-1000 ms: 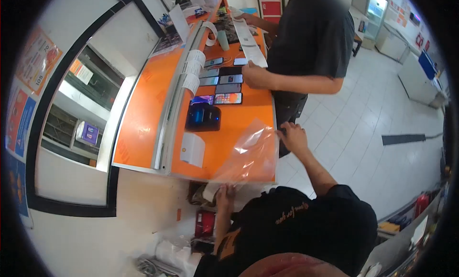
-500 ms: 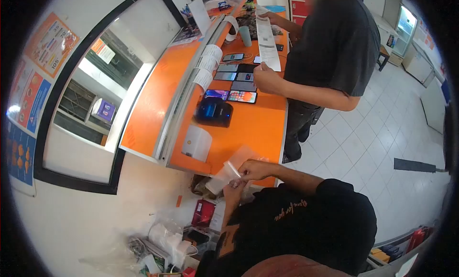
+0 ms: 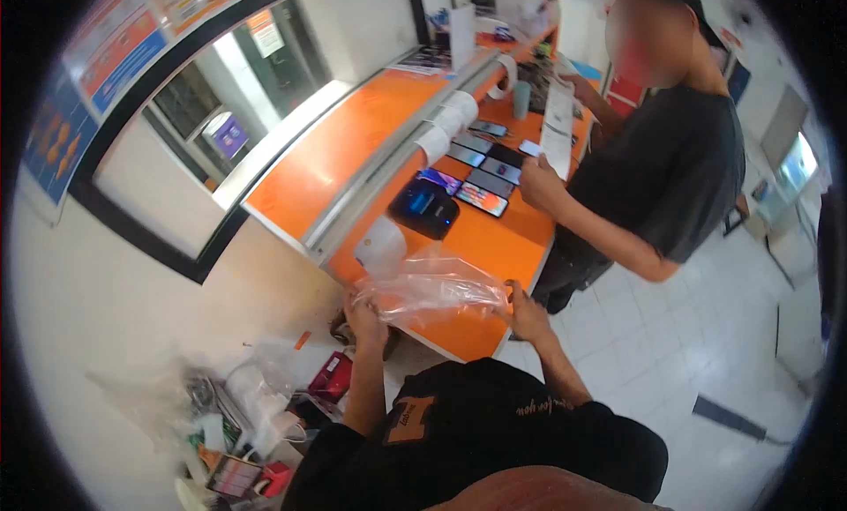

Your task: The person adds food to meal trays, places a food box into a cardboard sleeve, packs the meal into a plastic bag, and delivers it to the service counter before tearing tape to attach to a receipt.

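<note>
A clear plastic bag [image 3: 432,292] is stretched between my two hands over the near end of the orange counter [image 3: 454,336]. My left hand [image 3: 364,315] grips one end of it, just off the counter's left corner. The opposite end is pinched in my right hand [image 3: 528,315], near the counter's right edge. Behind the bag are a white rounded device [image 3: 379,246] and a black receipt printer [image 3: 424,208] with a blue light. The bag is see-through and slightly blurred, and nothing shows inside it.
Several phones lie on the counter, including one with a lit screen [image 3: 483,199]. Paper rolls [image 3: 445,125] line the ledge. Another person [image 3: 657,171] stands at the right side, holding a long paper sheet [image 3: 557,123]. Bags and boxes, one red [image 3: 332,376], are piled at lower left.
My hands have moved apart from close together, and the folded plastic is now spread wide between them. The view has turned, so the counter appears shifted. The other person still holds the paper.
</note>
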A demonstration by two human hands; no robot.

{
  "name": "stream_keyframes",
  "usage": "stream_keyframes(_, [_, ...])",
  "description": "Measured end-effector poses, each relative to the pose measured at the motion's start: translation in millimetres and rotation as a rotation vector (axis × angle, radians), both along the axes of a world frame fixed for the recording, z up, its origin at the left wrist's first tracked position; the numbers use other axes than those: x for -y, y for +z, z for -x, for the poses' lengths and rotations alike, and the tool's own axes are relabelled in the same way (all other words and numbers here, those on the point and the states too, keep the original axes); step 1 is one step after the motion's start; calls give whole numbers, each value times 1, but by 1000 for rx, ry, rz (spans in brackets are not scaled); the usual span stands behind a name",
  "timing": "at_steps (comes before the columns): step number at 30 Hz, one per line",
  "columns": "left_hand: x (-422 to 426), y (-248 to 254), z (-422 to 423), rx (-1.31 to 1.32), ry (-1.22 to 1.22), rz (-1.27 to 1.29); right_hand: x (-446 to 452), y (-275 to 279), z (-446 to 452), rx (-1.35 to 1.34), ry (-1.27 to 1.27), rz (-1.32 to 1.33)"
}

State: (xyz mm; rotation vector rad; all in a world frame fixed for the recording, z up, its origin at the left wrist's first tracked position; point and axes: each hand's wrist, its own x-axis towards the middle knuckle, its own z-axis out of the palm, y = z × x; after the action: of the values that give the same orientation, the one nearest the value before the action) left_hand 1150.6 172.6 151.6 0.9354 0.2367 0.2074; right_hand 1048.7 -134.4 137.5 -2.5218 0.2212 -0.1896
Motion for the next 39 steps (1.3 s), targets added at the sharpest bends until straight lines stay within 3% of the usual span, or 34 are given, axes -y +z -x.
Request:
stream_keyframes(1, [9, 6, 0, 17, -20, -96, -12, 14, 5, 22, -11, 6])
stream_keyframes(3, [39, 37, 16, 301, 64, -741, -45, 57, 13, 361, 57, -11])
stream_keyframes(4, [57, 59, 34, 431, -82, -852, -54, 68, 14, 529, 85, -27])
stream_keyframes(7, [80, 86, 74, 613, -339, -1359, -57, 72, 3, 350, 160, 32])
stream_keyframes(8, [85, 87, 81, 640, -387, -1550, -47, 69, 2, 385, 70, 20])
stream_keyframes(10, [60, 47, 72, 624, -270, -1772, -21, 64, -2, 466, -117, -15])
stream_keyframes(11, [42, 20, 62, 617, -206, -1887, -17, 64, -2, 307, -70, 20])
stream_keyframes(13, [18, -90, 17, 234, -640, -1378, -17, 58, 12, -36, 13, 76])
stream_keyframes(14, [7, -143, -5, 13, -734, -1147, -9, 43, 17, -50, 79, 226])
stream_keyframes(16, [22, -76, -15, 165, -428, -1044, 11, 15, 6, -71, 201, 523])
stream_keyframes(17, [32, 15, 11, 368, -157, -1130, 1, 76, 3, -55, 37, 471])
stream_keyframes(18, [41, 107, 36, 527, 158, -1235, 5, 105, 19, 313, -15, 285])
stream_keyframes(20, [35, 97, 40, 482, -34, -1251, 9, 131, 47, 1020, -106, -109])
stream_keyframes(23, [11, 47, 57, 401, -314, -1241, 2, 125, 39, 831, 147, 153])
stream_keyframes(24, [0, 28, 58, 378, -397, -1240, 5, 103, 29, 631, 192, 247])
stream_keyframes(26, [-18, -25, 45, 331, -574, -1567, 12, 37, 13, 89, 255, 450])
stream_keyframes(27, [-23, -5, 75, 130, -722, -1388, 17, 5, 28, 92, 265, 243])
stream_keyframes(28, [-46, -68, 89, 52, -679, -1313, 21, -23, 39, 1, 331, -126])
stream_keyframes(29, [-70, -120, 103, 83, -778, -1470, 25, -51, 51, -97, 349, -494])
stream_keyframes(30, [-81, -114, 118, -115, -1072, -993, 27, -68, 65, -349, 408, -1029])
stream_keyframes(31, [-96, -103, 145, -323, -1310, -468, 18, -48, 79, -510, 283, -1405])
stream_keyframes(32, [-111, -100, 157, -486, -1419, -276, 8, -28, 92, -667, 123, -1777])
stream_keyframes(33, [-126, -110, 164, -427, -1352, -324, 13, -31, 92, -701, 242, -1766])
stream_keyframes(35, [-154, -141, 178, -202, -1036, -62, 12, -57, 73, -841, 402, -1539])
stream_keyframes(36, [-148, -121, 183, -156, -855, 201, 10, -65, 67, -908, 478, -1430])
stream_keyframes(37, [-141, -98, 188, -75, -691, 463, -8, -37, 55, -993, 638, -1012])
stream_keyframes(38, [-111, -26, 189, -101, -603, 700, -26, -9, 42, -1042, 782, -581])
stream_keyframes(39, [-106, 3, 202, -80, -568, 422, -22, -31, 28, -1052, 786, -654])
